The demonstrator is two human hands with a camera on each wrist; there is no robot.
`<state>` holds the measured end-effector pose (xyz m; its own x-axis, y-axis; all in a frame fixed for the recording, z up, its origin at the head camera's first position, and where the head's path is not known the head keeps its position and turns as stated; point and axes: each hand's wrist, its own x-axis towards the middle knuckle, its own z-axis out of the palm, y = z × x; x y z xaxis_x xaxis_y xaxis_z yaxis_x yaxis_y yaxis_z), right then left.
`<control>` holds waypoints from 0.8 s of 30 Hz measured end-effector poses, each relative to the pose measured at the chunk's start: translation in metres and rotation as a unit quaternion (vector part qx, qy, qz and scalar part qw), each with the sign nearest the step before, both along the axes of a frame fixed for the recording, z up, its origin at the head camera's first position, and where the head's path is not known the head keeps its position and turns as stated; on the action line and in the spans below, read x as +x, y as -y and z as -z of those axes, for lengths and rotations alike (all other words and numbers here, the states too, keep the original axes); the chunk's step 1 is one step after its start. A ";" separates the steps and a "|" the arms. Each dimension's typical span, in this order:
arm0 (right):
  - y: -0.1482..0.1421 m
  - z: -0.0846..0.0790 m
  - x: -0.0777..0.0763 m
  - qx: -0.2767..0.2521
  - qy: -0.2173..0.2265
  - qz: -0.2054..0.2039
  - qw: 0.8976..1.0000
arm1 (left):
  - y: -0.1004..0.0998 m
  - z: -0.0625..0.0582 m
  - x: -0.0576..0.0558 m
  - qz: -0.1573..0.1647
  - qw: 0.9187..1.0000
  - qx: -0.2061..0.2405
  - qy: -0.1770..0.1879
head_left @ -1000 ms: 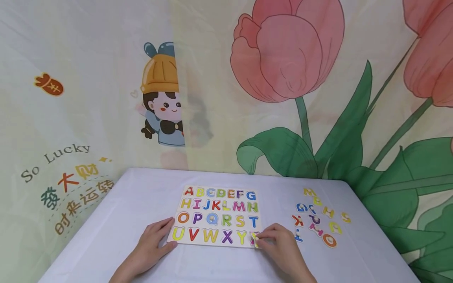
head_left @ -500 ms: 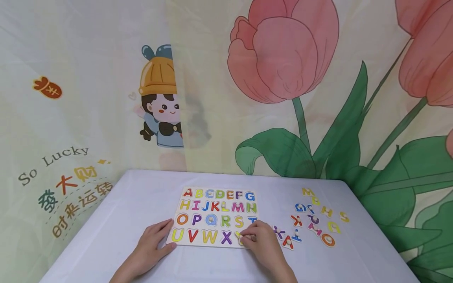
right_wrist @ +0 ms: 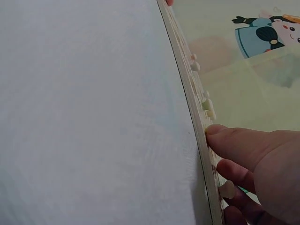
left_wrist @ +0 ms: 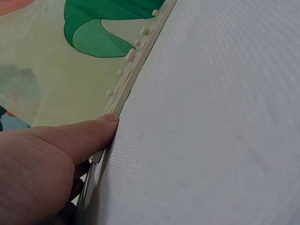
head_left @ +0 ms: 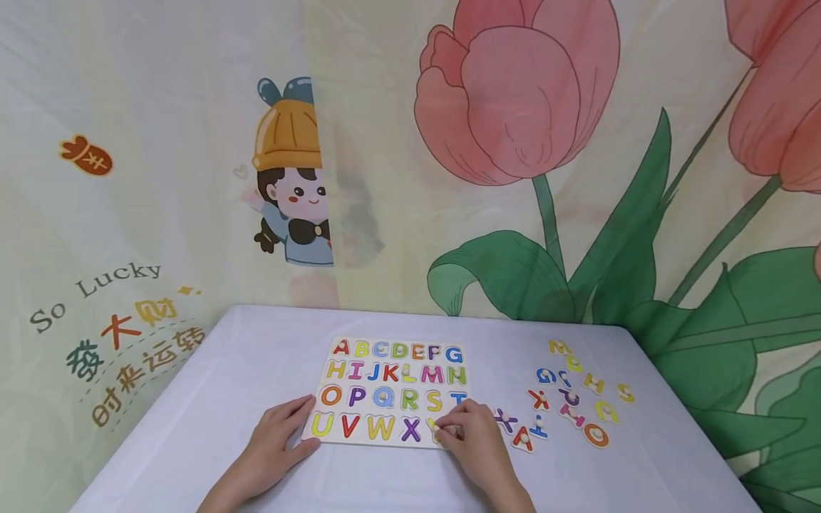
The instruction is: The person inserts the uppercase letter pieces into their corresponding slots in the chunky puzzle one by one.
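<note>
A wooden alphabet puzzle board (head_left: 410,447) lies on the table with rows of coloured letters. My left hand (head_left: 274,440) rests at its near left corner, fingers along the left edge and thumb (left_wrist: 105,125) against the near edge. My right hand (head_left: 474,434) is over the bottom row's right end, thumb and forefinger pinching a yellow letter Y (head_left: 432,427) at its place. The fingers hide most of the Y and the spot to its right. In the right wrist view the thumb tip (right_wrist: 218,131) is right at the board's edge, and a small knob (right_wrist: 228,189) shows among the fingers.
Loose letter pieces with knobs lie right of the board, among them a red A (head_left: 522,438), a purple X (head_left: 505,420), an orange O (head_left: 596,434) and a yellow S (head_left: 625,392). A printed cloth with tulips (head_left: 519,107) hangs behind the white table (head_left: 269,342).
My right hand has moved left from the bottom right corner with the yellow letter to the Y place, uncovering the loose X and A. It stays there since half a second ago. My left hand holds still.
</note>
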<state>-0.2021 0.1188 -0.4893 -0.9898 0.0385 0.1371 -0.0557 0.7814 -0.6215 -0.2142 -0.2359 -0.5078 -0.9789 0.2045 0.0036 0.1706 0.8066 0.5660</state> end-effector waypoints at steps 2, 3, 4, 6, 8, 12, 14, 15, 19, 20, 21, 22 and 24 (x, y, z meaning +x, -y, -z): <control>0.001 0.000 0.000 0.003 -0.001 0.002 1.000 | 0.000 0.000 0.000 0.000 1.000 0.000 0.000; 0.001 0.001 0.000 0.005 -0.003 0.002 1.000 | 0.000 0.000 0.000 0.001 1.000 0.001 0.000; 0.001 0.001 0.001 0.006 -0.006 0.000 1.000 | 0.000 0.001 -0.001 0.002 1.000 0.001 0.000; 0.001 0.002 0.001 0.008 -0.010 -0.001 1.000 | 0.000 0.001 -0.001 0.002 1.000 0.002 0.000; 0.001 0.002 0.002 0.009 -0.015 -0.002 1.000 | 0.000 0.001 -0.001 0.003 1.000 0.003 -0.001; 0.002 0.003 0.002 0.012 -0.024 -0.007 1.000 | 0.000 0.002 -0.001 -0.002 1.000 0.004 0.000; 0.000 0.002 0.003 0.016 -0.023 -0.012 1.000 | 0.000 0.002 -0.001 -0.004 1.000 0.005 0.001; -0.001 0.002 0.003 0.016 -0.020 -0.015 1.000 | -0.001 0.002 -0.001 -0.005 1.000 0.006 0.003; -0.011 -0.003 0.005 0.018 -0.004 -0.016 1.000 | -0.001 0.003 -0.001 -0.005 1.000 0.006 0.004; -0.016 -0.006 0.005 0.017 0.000 -0.008 1.000 | -0.001 0.003 -0.002 -0.004 1.000 0.005 0.002; -0.020 -0.008 0.005 0.014 0.005 0.002 1.000 | -0.001 0.003 -0.002 -0.004 1.000 0.004 0.001; -0.026 -0.011 0.004 0.011 0.008 0.015 1.000 | -0.001 0.003 -0.002 -0.003 1.000 0.004 -0.001; -0.039 -0.016 0.003 0.006 0.008 0.041 0.999 | 0.000 0.004 -0.001 -0.001 1.000 0.003 -0.003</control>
<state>-0.1993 0.1576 -0.4730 -0.9856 0.1175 0.1220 0.0183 0.7901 -0.6127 -0.2155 -0.2357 -0.5119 -0.9794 0.2019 0.0104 0.1716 0.8034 0.5702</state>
